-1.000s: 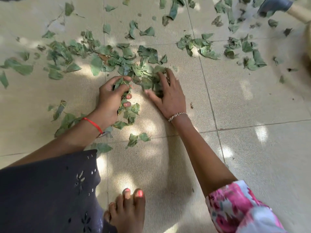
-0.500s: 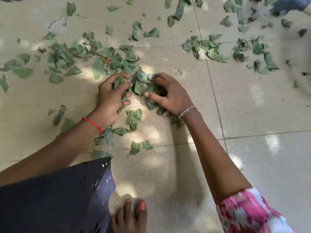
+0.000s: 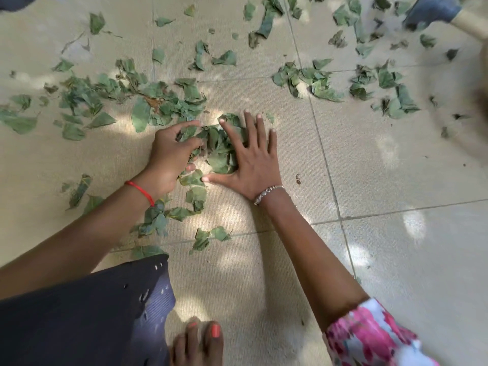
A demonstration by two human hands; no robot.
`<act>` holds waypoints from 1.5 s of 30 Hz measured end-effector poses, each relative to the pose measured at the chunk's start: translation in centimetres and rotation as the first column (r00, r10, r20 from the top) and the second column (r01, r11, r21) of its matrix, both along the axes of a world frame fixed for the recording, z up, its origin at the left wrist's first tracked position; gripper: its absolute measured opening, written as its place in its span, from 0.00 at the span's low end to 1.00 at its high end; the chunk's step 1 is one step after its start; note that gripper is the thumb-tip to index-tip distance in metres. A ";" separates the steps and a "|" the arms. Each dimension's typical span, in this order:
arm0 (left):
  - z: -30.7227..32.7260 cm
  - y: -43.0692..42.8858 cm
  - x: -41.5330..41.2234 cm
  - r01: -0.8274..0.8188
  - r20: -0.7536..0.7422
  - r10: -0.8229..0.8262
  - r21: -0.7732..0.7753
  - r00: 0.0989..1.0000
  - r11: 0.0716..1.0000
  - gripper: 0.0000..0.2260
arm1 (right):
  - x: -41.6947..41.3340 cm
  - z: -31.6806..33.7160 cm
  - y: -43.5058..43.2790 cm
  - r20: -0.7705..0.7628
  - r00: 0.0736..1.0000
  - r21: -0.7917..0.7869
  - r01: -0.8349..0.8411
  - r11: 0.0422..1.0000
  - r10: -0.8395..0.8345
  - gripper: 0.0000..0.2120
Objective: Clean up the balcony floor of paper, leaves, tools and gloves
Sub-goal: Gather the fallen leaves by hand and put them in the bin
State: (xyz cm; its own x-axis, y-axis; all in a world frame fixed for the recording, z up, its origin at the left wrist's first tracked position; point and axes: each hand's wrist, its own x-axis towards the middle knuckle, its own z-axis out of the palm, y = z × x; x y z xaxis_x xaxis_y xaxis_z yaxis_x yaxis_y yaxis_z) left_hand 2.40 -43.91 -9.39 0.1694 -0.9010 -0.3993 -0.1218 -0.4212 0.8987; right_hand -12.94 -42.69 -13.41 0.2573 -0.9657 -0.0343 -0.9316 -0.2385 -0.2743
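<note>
Now the right hand (image 3: 254, 159) has spread flat on leaves (image 3: 220, 146); left hand (image 3: 171, 154) still clutches some.

At frame centre, leaf pile (image 3: 221, 149) between left hand (image 3: 170, 157) and right hand (image 3: 254, 162), on floor (image 3: 396, 167); loose leaves (image 3: 87, 101) strewn across upper frame; foot (image 3: 200, 344) at bottom centre.

Worn items, head view. At the wrist of the left grip (image 3: 169, 157): thin red thread band (image 3: 141, 193), single strand. At the wrist of the right grip (image 3: 253, 165): silver-coloured chain bracelet (image 3: 268, 192) with small oval links or beads. Right upper arm: short sleeve (image 3: 369, 336), floral print in pink, magenta and white with pale blue. Lower body: dark navy garment (image 3: 79, 318), fine ribbed weave, small cut-out eyelets near its edge. Bare foot (image 3: 198, 344): toenails painted coral-orange.
</note>
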 end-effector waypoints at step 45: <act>4.7 -2.0 -5.2 -0.215 -0.369 0.218 0.051 0.904 0.975 0.12 | -3.4 5.5 -3.8 0.827 0.219 0.468 0.242 0.850 -0.518 0.06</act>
